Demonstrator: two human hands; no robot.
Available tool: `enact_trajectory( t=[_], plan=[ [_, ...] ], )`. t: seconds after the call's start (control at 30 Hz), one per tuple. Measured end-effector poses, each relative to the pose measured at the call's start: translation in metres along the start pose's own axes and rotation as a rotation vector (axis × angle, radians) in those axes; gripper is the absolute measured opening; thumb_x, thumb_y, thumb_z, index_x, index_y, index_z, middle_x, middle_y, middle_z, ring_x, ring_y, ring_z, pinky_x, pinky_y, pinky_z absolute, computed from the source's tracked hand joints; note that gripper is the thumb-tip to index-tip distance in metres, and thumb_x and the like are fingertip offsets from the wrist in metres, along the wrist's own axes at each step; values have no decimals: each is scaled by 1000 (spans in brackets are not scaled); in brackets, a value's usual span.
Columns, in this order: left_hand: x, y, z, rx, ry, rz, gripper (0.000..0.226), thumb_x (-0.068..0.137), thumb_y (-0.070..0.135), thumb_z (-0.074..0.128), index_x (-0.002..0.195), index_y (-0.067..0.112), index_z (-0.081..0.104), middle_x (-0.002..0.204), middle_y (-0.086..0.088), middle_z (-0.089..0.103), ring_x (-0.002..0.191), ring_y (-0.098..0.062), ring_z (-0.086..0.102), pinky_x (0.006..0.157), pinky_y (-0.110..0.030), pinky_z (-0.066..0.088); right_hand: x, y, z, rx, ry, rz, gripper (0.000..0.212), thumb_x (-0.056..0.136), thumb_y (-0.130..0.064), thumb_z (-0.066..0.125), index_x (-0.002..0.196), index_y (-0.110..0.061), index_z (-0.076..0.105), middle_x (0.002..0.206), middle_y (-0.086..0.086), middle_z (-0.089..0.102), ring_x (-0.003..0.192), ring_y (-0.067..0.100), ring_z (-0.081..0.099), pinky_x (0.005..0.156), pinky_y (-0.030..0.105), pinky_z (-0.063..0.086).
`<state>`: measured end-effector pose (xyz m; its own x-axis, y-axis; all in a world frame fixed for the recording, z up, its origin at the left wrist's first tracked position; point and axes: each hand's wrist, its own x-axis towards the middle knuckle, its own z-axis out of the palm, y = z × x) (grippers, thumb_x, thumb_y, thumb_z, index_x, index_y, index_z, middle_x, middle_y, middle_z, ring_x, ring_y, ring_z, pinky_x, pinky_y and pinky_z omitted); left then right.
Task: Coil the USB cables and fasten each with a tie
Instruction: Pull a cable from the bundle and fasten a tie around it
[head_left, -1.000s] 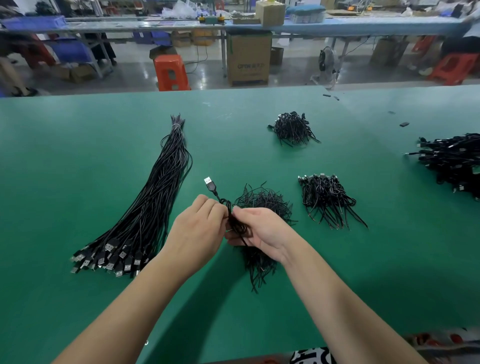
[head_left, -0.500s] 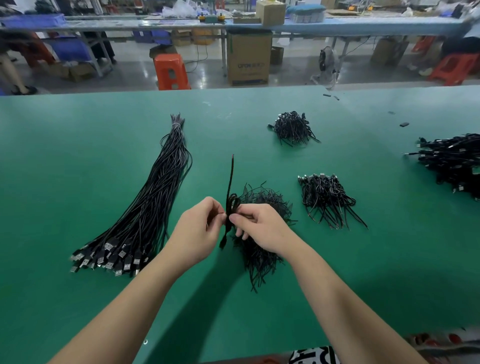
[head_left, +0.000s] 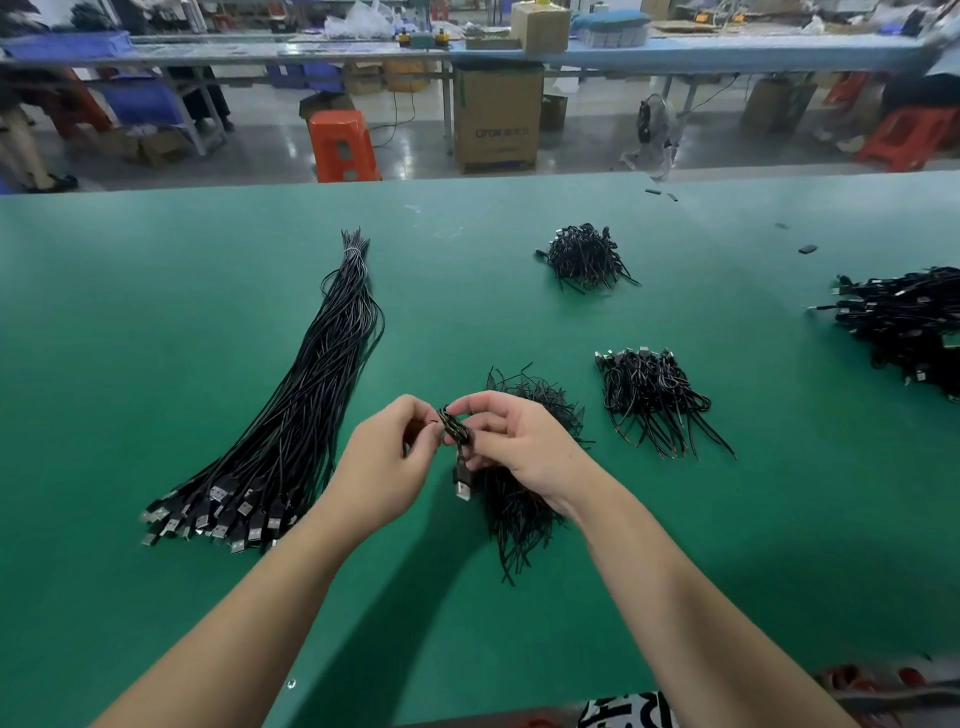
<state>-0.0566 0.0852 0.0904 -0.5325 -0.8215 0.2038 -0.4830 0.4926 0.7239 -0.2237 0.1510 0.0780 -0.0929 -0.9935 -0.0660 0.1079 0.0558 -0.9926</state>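
Hanging plug-down now, coiled cable (head_left: 456, 434) between both hands.

Bare forearms, no sleeves; b/w patterned garment (head_left: 626, 713).

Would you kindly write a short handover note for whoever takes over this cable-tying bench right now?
Left hand and right hand both pinch one coiled USB cable above the table; its plug hangs down.
Whether its tie is fully twisted cannot be told.
Loose ties lie under the hands.
Done: coiled cables to the right, with further piles beyond.
Left: the straight cable bundle on the left.
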Motion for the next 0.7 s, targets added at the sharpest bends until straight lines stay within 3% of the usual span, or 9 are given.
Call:
enact_trajectory(
  t=[0.13, 0.23, 0.3, 0.4, 0.47, 0.53, 0.57, 0.63, 0.7],
  plan=[
    [3, -1, -1, -322, -84, -173, 18, 98, 6, 58, 82, 15, 61, 64, 7, 61, 56, -10, 46, 54, -25, 36, 1, 0, -2, -246, 115, -105, 18, 88, -12, 76, 93, -30, 75, 84, -1, 64, 66, 13, 54, 67, 28, 55],
    [0, -1, 0, -159, -63, -76, 16, 96, 10, 61, 82, 18, 60, 62, 8, 60, 53, -5, 45, 53, -17, 36, 1, -2, -1, -357, 203, -160, 19, 91, -23, 73, 82, -39, 74, 97, -11, 70, 60, 5, 57, 60, 22, 50],
    [-1, -1, 2, -103, -38, -39, 16, 96, 14, 62, 81, 21, 59, 63, 7, 58, 53, -5, 42, 53, -18, 36, 2, -3, 1, -362, 182, -178, 26, 95, -16, 66, 86, -38, 73, 115, -14, 69, 69, 6, 62, 61, 26, 54],
    [-1, -2, 4, -186, 6, -100, 17, 97, 15, 60, 81, 20, 61, 65, 6, 58, 57, -9, 45, 57, -26, 38, 1, 0, 3, -287, 110, -151, 40, 97, 4, 52, 99, -30, 71, 125, -6, 69, 72, 7, 65, 81, 29, 57],
    [1, -1, 4, -275, 11, -162, 15, 97, 13, 60, 83, 17, 63, 67, 3, 60, 62, -14, 48, 62, -31, 41, 1, 3, 3, -287, 82, -145, 43, 90, 8, 56, 105, -29, 71, 113, 1, 73, 74, 0, 61, 86, 21, 54],
    [1, 0, 3, -316, 2, -183, 15, 98, 12, 60, 83, 15, 63, 67, -2, 60, 63, -16, 48, 64, -32, 40, 2, 6, 4, -275, 79, -141, 34, 87, 1, 68, 106, -27, 72, 86, -11, 71, 69, -1, 60, 82, 20, 55],
    [1, 1, 2, -294, -2, -165, 15, 97, 12, 60, 83, 16, 62, 67, -4, 59, 62, -15, 47, 63, -32, 40, 4, 7, 3, -306, 106, -150, 28, 87, -5, 74, 106, -25, 73, 82, -16, 68, 71, 1, 62, 79, 20, 53],
    [0, 2, 1, -137, 10, -74, 15, 96, 14, 61, 82, 18, 59, 67, 1, 59, 58, -10, 46, 61, -28, 39, 8, 10, 2, -416, 177, -161, 21, 85, -22, 80, 106, -24, 75, 91, -16, 68, 76, 5, 63, 74, 20, 49],
    [-2, 7, 0, 43, 57, 53, 12, 95, 12, 60, 84, 16, 57, 70, 6, 59, 62, -11, 50, 60, -25, 39, 9, 9, 4, -353, 190, -97, 13, 85, -30, 80, 96, -29, 73, 80, -11, 68, 63, 10, 58, 63, 21, 48]
  ],
)
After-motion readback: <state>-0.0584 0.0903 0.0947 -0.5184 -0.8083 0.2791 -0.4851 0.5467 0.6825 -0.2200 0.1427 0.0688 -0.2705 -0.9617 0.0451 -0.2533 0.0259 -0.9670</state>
